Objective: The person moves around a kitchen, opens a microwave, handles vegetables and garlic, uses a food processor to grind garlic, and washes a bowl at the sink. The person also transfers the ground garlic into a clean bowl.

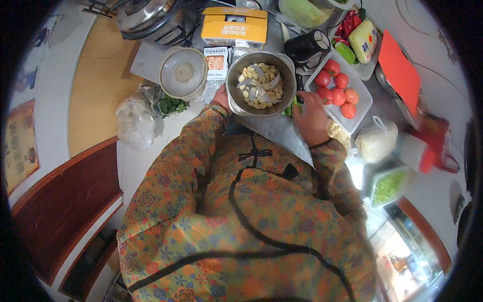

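A round metal bowl (pixel 289 75) with curved blades inside holds many peeled garlic cloves (pixel 263 70) and stands in front of me. My left hand (pixel 222 99) touches the bowl's lower left side, its fingers partly hidden by the rim. Just right of the bowl, my right hand (pixel 311 117) is blurred, over some green vegetable pieces (pixel 294 107) and beside a black handle (pixel 300 83). Whether its fingers grip anything cannot be told. Behind that hand lies a black motor unit (pixel 305 46) with a cord.
A white tray of tomatoes (pixel 360 112) is at the right, with bagged food (pixel 376 139) nearer me. A lidded round container (pixel 183 73) and a toast packet (pixel 216 63) stand left of the bowl, a yellow carton (pixel 234 27) behind. Leafy greens (pixel 171 105) hang near a plastic bag (pixel 136 120).
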Action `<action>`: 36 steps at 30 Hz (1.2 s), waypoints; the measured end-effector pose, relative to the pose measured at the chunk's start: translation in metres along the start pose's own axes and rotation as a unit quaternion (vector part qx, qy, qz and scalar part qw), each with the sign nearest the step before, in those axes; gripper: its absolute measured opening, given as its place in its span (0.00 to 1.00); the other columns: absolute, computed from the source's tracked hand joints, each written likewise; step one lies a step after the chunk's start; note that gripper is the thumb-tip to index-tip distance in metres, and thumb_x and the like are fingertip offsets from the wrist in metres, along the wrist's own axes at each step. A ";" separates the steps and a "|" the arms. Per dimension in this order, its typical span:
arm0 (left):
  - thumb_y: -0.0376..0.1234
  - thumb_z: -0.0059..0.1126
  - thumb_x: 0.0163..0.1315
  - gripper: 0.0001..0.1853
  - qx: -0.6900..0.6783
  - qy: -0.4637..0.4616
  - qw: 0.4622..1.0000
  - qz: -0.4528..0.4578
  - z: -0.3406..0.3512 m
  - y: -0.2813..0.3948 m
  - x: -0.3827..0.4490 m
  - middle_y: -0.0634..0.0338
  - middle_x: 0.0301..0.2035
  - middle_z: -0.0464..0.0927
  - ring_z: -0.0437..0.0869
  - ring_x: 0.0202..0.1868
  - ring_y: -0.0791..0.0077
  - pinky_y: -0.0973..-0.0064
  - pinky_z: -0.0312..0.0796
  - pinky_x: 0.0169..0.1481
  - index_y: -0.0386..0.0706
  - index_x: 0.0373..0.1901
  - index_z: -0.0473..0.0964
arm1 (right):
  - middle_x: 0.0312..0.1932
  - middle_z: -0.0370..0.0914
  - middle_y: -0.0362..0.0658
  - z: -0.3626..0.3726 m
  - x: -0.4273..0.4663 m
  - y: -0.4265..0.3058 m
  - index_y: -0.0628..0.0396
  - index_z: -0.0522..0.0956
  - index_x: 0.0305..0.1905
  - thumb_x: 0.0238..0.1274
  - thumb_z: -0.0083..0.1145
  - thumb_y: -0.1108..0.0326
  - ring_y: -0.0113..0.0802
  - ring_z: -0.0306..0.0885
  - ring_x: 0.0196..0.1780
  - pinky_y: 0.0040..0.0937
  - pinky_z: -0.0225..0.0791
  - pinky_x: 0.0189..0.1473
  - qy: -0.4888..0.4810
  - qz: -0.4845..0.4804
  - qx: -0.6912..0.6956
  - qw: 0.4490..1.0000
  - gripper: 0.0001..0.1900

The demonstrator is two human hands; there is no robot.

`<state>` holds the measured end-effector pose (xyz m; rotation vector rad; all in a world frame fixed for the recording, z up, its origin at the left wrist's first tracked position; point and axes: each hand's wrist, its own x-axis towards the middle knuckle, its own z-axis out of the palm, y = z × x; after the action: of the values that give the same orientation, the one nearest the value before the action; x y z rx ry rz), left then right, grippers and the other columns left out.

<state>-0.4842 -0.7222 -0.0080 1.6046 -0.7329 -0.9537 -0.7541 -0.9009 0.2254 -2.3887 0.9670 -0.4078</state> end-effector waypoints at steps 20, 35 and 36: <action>0.31 0.67 0.42 0.23 0.593 0.096 0.778 0.186 -0.167 0.063 -0.043 0.53 0.41 0.75 0.77 0.49 0.52 0.53 0.69 0.48 0.46 0.45 0.75 | 0.30 0.83 0.58 0.067 -0.023 -0.028 0.69 0.76 0.40 0.58 0.60 0.70 0.46 0.85 0.25 0.39 0.78 0.25 -0.043 0.396 0.251 0.882 0.11; 0.28 0.58 0.70 0.07 -0.279 0.079 0.955 -0.060 -0.132 0.308 -0.107 0.57 0.41 0.82 0.85 0.42 0.67 0.76 0.76 0.46 0.39 0.47 0.78 | 0.59 0.77 0.51 0.022 -0.001 -0.066 0.65 0.67 0.68 0.75 0.53 0.58 0.38 0.78 0.55 0.33 0.73 0.53 0.066 0.152 0.428 0.889 0.26; 0.28 0.57 0.71 0.07 -0.304 0.036 0.947 -0.101 -0.107 0.304 -0.100 0.56 0.42 0.82 0.85 0.42 0.66 0.75 0.77 0.47 0.38 0.48 0.77 | 0.58 0.77 0.46 0.015 -0.005 -0.069 0.64 0.66 0.69 0.77 0.51 0.60 0.32 0.77 0.55 0.30 0.71 0.54 0.038 0.197 0.588 0.783 0.25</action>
<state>-0.4352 -0.6567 0.3189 1.1662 -0.1844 -1.1273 -0.7121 -0.8502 0.2525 -1.0101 0.8225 -0.6801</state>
